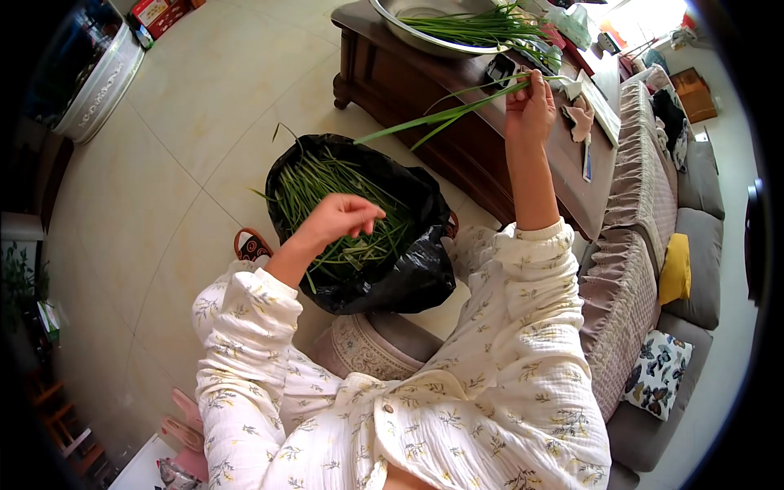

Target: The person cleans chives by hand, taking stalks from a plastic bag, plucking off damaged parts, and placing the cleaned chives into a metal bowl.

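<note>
Stalks (469,109) are extending from the right hand's (531,106) pinch, their long axis slanting left and nearward toward the bag (425,269). Bowl (400,31) is sitting beyond, nearer that hand; the left hand (339,219), fingers drawn narrow, is hovering over the bag, showing nothing held.

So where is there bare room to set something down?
Widest: the tiled floor left of the black bag and wooden table. Smaller: the table's near corner, by the right sleeve. Crowded: the tabletop beyond the right hand, with the metal bowl and white sheet.
</note>
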